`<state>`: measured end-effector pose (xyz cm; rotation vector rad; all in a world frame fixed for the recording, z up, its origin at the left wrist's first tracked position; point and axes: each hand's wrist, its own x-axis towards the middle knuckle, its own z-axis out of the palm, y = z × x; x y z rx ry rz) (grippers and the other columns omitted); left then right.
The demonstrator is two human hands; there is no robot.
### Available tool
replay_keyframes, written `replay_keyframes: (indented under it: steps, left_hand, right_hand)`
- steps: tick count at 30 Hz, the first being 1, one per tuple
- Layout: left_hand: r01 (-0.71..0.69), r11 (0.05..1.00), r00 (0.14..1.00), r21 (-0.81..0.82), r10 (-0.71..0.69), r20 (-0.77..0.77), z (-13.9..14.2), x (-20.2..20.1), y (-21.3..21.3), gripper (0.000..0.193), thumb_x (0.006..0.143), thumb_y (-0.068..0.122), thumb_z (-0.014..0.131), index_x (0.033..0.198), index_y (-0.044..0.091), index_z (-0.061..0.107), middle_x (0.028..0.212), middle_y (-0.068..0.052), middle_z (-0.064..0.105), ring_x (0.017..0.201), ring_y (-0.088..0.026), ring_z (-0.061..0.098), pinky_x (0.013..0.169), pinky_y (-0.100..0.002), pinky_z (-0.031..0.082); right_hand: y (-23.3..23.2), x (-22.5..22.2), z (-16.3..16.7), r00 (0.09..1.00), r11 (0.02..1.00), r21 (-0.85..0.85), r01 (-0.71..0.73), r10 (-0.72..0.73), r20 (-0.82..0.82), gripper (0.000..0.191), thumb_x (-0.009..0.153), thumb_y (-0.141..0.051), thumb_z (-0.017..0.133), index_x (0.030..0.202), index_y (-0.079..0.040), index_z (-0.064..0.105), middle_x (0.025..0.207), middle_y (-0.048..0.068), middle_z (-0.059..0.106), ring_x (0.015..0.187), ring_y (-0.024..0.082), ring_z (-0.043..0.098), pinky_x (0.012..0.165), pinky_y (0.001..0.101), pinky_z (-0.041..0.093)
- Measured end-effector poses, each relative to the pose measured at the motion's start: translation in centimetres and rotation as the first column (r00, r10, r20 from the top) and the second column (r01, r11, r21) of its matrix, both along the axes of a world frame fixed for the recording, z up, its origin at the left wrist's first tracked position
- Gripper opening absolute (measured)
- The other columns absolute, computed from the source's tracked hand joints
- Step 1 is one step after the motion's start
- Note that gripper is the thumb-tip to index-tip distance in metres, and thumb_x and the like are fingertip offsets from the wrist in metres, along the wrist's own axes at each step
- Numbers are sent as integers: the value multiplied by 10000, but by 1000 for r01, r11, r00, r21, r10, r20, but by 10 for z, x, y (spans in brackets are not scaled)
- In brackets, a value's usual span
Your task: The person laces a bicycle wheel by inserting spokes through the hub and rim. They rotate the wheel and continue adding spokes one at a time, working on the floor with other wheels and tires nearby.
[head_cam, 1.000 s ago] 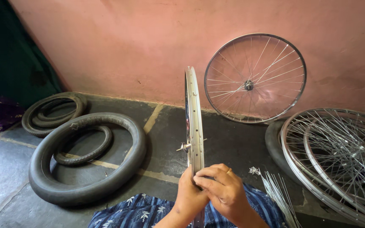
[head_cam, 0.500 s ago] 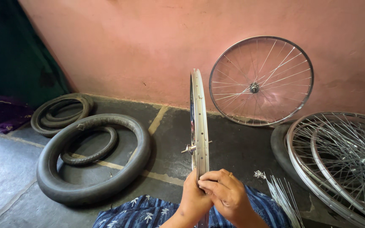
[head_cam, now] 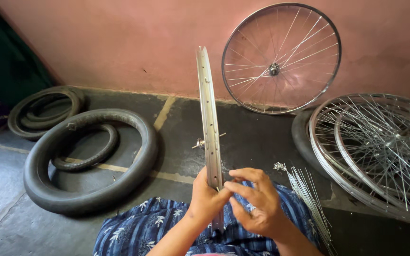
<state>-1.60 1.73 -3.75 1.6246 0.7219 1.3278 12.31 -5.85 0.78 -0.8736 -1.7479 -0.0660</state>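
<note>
A silver bicycle wheel rim (head_cam: 208, 114) stands upright, edge-on to me, resting on my lap over blue flowered cloth (head_cam: 157, 227). Its hub axle (head_cam: 200, 142) sticks out at mid height. My left hand (head_cam: 206, 199) grips the lower part of the rim from the left. My right hand (head_cam: 257, 201) is against the rim's right side, with fingertips pinched at a spoke hole; whether they hold a small part I cannot tell. A bundle of loose spokes (head_cam: 309, 199) lies on the floor just right of my right hand.
A spoked wheel (head_cam: 281, 59) leans on the pink wall. More spoked wheels (head_cam: 380, 151) lie stacked on a tyre at right. A big black tyre (head_cam: 88, 161) with a thinner one inside lies at left, other tyres (head_cam: 43, 111) behind it.
My view has shifted slightly; the rim stays upright in my lap. My right hand's fingers have moved closer in on the rim near the left hand.
</note>
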Motion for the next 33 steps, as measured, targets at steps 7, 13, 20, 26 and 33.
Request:
replay_keyframes:
  steps: [7,13,20,26,33]
  left_hand:
    - [-85,995,994,-51,80,-80,5,3,-4,256,779,137,838,874,59,614,730,-14,620,667,-102,568,588,-294,508]
    - [-31,993,999,-112,27,-36,4,3,-2,252,796,162,813,900,69,604,728,-12,625,675,-92,567,588,-289,509]
    - [-65,998,994,-2,65,-83,2,2,0,318,732,175,847,914,63,611,763,-19,649,685,-132,609,609,-316,537]
    - [133,991,983,29,-128,-130,1,-13,4,455,744,117,799,1144,48,593,938,-55,614,848,-131,588,730,-316,538]
    - [613,768,790,-187,-590,166,-2,-42,6,984,677,5,511,1599,17,166,1437,-33,457,1307,-77,459,1077,-222,402]
  right_hand:
    - [-2,-7,-7,947,984,101,149,-171,271,554,693,-168,815,1222,-114,660,1366,148,555,1276,384,539,1069,486,468]
    - [-5,-14,0,891,959,167,228,-274,362,465,697,-190,783,1141,-87,695,1364,134,577,1302,368,500,1056,491,475]
    - [-11,-19,18,865,962,91,256,-270,422,438,654,-136,706,1085,-57,722,1419,178,547,1340,404,453,1052,513,458]
    - [-15,-16,18,865,977,83,195,-212,455,470,680,-155,706,1127,-10,708,1437,227,516,1340,442,440,1064,517,446]
    - [-8,-17,-2,873,956,209,205,-275,402,356,777,-84,796,1101,10,682,1368,253,575,1297,426,540,1090,462,478]
